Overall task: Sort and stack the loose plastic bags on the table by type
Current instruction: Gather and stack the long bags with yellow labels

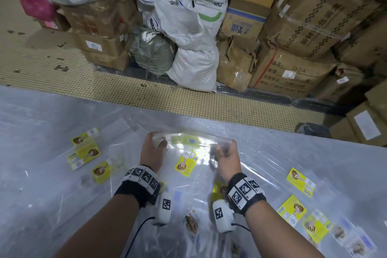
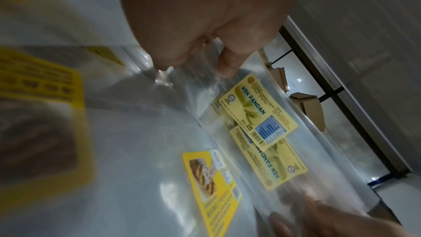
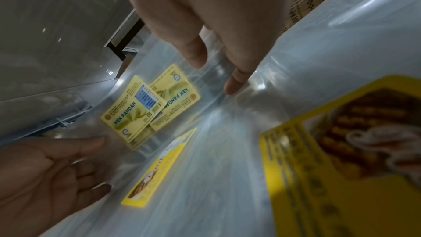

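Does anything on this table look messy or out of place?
Yes. Clear bags with bright yellow labels lie scattered at odd angles over the table, not stacked. Both hands, left and right, hold bags with pale "Kek Pandan" labels.

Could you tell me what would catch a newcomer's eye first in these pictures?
Both hands, left hand and right hand, hold a clear bag with pale KEK PANDAN labels up over the table's middle. Brighter yellow-labelled bags lie scattered on the plastic-covered table, and cartons and sacks tower beyond it.

Black wristbands (image 1: pixel 138 191) carry white marker blocks (square black-and-white codes); white cabled cameras (image 1: pixel 222 217) hang beneath.
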Demonstrator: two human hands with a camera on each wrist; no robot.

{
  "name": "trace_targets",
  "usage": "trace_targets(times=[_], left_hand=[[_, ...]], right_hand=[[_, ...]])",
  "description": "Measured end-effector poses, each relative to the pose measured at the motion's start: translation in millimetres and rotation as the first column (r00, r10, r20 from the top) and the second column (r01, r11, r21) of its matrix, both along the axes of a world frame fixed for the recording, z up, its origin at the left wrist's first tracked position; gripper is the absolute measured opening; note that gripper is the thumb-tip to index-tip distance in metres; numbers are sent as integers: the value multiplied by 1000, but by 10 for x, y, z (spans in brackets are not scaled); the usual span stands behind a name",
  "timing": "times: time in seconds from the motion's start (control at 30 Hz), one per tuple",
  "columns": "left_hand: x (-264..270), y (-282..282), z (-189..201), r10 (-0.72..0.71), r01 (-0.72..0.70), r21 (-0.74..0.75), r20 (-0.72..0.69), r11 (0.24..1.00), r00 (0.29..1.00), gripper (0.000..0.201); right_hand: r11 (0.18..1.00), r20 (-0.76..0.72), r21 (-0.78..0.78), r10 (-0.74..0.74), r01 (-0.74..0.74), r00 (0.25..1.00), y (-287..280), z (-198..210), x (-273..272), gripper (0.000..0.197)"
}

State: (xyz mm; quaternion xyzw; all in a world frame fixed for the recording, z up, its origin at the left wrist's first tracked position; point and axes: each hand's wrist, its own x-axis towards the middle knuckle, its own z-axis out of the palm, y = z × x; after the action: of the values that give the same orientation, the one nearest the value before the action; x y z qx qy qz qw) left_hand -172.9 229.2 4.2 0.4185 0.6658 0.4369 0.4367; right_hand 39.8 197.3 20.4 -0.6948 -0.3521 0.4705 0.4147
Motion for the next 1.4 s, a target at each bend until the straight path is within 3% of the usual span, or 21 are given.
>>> trace_targets(times=[0.13,0.2,0.27,0.37,0.43,0.57,0.77,0.9,1.03,1.1,1.13,1.23,1.4], left_hand=[[19,68,-5,-30,24,-39,-182,999,983,32],[17,107,-23,-58,45,-59,-236,997,970,37],[19,135,-6,-38,23,-72,-210,997,977,41],[37,171,38,-8,-5,-64,-197,998,980,51],[37,212,21,-16,2,-65,-220,998,975,49],[34,270,-15,1,-14,-58,-217,998,976,35],[146,470,181,23,-32,-50,-161,998,987,51],[214,753,226,9,-10,0,-116,1000,993,29],[304,945,126,-47,38,-93,-96,995,994,55],[323,986,-2,-95,83,-90,-128,992,987,65],[340,1003,1,-113,99,-89,-174,991,978,64],[379,1053,40,-77,63,-78,-186,995,980,35],[402,1118,-47,-87,75,-60,-229,995,969,29]], right_hand=[[999,-2,-45,21,-22,1000,100,-217,54,38],[999,-1,-46,28,-28,1000,113,-80,20,32],[999,-23,-38,27,-28,999,141,-30,32,26],[998,-2,-45,35,-35,999,166,-12,37,43],[998,49,-48,45,-43,998,191,-63,43,45],[999,70,-47,14,-10,997,254,-142,75,35],[999,226,34,18,-27,974,486,-7,156,25],[996,248,86,-20,-1,968,763,123,216,27],[998,194,65,-20,8,981,879,92,240,20],[999,182,35,-6,0,983,900,46,243,28],[999,170,33,-9,4,985,916,22,257,25],[999,185,46,-24,16,982,961,39,311,16],[1000,182,21,1,-5,983,951,51,339,19]])
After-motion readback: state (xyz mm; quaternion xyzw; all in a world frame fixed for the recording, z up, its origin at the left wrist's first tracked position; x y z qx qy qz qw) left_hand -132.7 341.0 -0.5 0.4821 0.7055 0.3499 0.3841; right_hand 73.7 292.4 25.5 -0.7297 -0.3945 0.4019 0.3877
